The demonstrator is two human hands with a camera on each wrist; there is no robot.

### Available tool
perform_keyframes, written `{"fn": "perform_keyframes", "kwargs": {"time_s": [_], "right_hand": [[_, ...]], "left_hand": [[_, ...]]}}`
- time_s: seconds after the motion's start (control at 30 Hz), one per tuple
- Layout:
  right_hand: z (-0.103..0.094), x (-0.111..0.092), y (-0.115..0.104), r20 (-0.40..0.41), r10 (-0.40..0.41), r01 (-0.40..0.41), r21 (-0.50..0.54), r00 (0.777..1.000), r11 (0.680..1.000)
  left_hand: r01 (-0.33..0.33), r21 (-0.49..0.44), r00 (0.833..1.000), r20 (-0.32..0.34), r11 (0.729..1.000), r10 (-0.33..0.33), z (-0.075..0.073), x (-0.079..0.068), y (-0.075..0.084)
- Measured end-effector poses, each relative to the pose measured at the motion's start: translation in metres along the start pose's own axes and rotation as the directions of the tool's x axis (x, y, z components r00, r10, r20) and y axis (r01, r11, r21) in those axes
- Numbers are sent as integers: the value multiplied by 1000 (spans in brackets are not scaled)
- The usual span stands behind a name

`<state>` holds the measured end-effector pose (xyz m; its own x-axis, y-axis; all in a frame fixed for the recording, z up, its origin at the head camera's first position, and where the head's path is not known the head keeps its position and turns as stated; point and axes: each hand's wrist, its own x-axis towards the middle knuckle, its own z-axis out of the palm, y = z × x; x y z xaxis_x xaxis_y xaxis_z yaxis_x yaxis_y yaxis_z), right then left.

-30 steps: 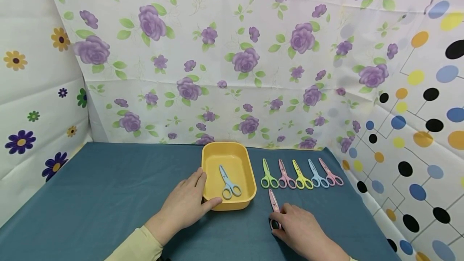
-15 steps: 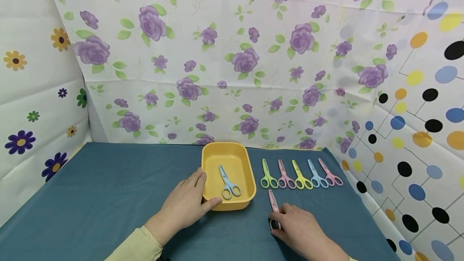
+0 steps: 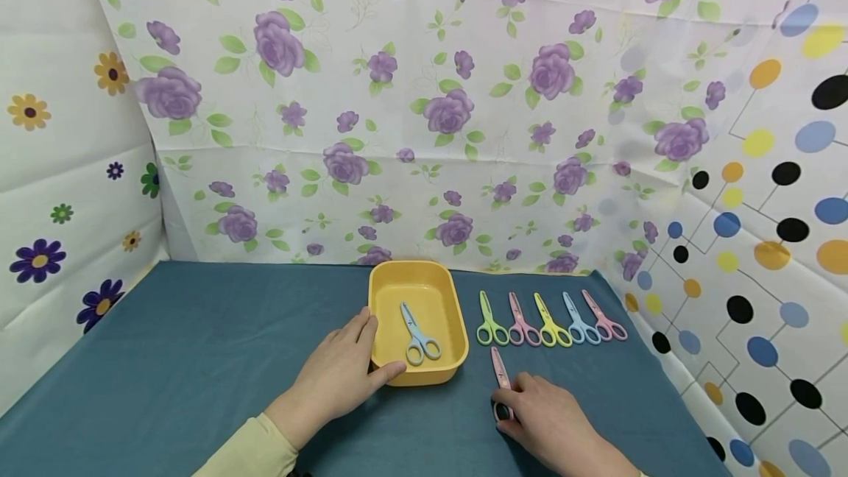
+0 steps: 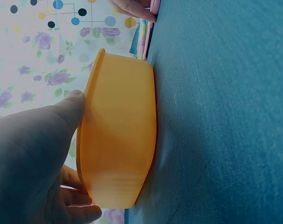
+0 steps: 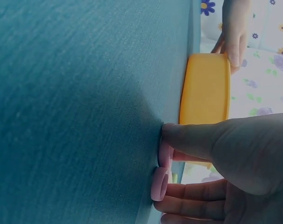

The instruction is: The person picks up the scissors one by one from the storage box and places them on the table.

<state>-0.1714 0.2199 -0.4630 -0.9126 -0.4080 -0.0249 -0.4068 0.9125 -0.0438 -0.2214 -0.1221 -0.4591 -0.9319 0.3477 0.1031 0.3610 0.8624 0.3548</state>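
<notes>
My left hand rests on the near left corner of a yellow plastic tray, fingers along its side wall and thumb at the front rim. Inside the tray lies a pair of light blue scissors, handles toward me. To the right, my right hand pinches the handles of pink scissors close to the tabletop, blades pointing away from me. In the right wrist view, the thumb and fingers flank the pink handle loops; the fingers partly cover the handles in the head view.
A row of several scissors lies right of the tray: green, pink, yellow, blue and another pink pair. Blue cloth covers the table. Flowered sheeting and a dotted sheet enclose it.
</notes>
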Motion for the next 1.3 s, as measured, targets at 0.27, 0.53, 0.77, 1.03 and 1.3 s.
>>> {"fn": "perform_keyframes", "kwargs": {"time_s": [0.27, 0.53, 0.77, 1.03, 1.3], "right_hand": [[0, 0, 0, -3, 0, 0, -4, 1000, 1000], [-1, 0, 1, 2, -18, 18, -4, 1000, 1000], [-6, 0, 2, 18, -15, 15, 0, 1000, 1000], [-13, 3, 1, 15, 55, -55, 8, 998, 998], [-17, 5, -1, -19, 44, -44, -18, 999, 999]], "left_hand": [[2, 6, 1000, 0, 1000, -2, 0, 1, 0], [4, -6, 1000, 7, 1000, -4, 0, 0, 0], [5, -10, 1000, 10, 1000, -4, 1, 1, -1], [-2, 3, 1000, 3, 1000, 2, 2, 1, -2], [-5, 2, 1000, -1, 1000, 5, 0, 0, -1]]}}
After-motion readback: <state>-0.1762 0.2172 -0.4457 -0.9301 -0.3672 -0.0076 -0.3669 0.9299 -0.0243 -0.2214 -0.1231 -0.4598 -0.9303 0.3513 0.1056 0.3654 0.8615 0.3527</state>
